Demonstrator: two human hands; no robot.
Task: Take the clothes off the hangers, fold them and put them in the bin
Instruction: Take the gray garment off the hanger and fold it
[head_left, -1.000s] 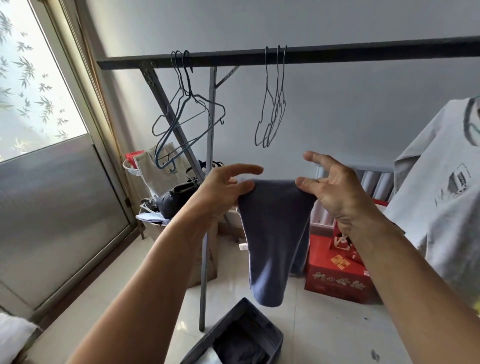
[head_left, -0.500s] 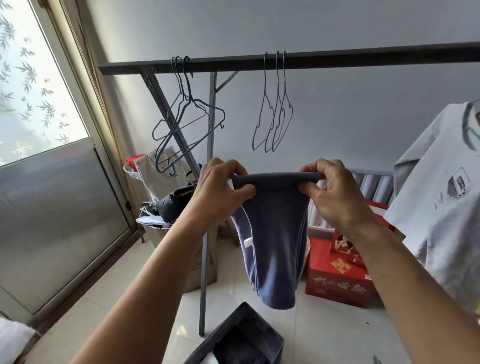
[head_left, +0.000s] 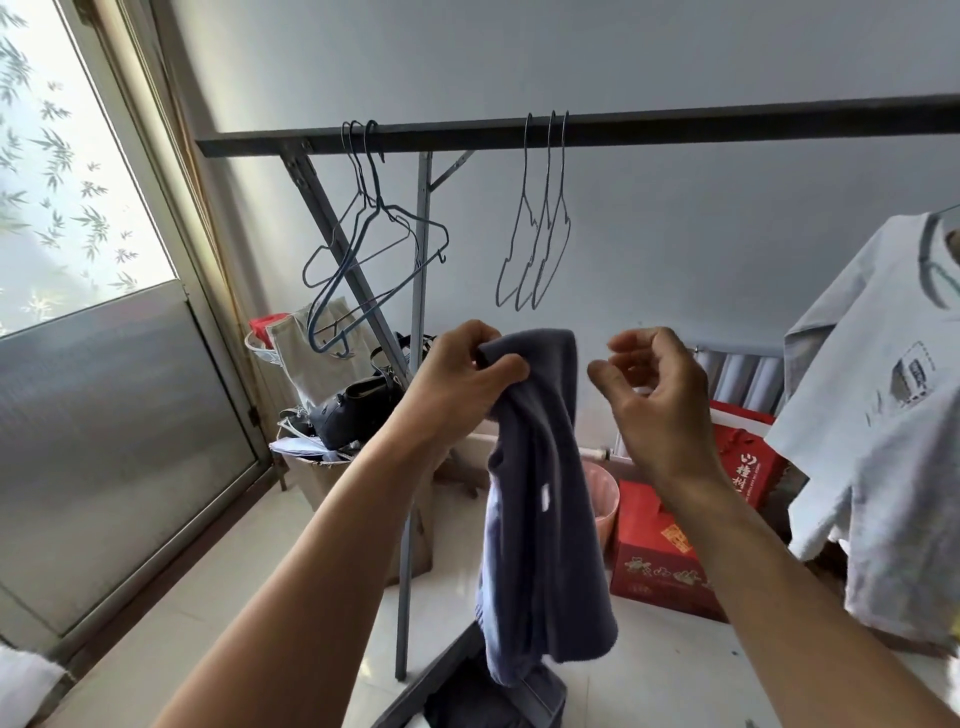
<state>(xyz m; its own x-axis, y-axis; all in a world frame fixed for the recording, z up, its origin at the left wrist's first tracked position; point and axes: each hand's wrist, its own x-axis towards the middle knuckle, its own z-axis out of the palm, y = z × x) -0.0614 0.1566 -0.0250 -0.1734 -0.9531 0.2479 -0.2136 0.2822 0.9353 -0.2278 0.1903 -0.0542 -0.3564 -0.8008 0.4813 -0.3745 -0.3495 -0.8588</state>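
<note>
Head view: left hand (head_left: 457, 384) grip clenches blue garment (head_left: 540, 499) hanging below; right hand (head_left: 654, 395) released.

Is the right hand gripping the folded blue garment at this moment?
No: the right hand is open and apart from the folded blue garment, which only the left hand holds.
</note>
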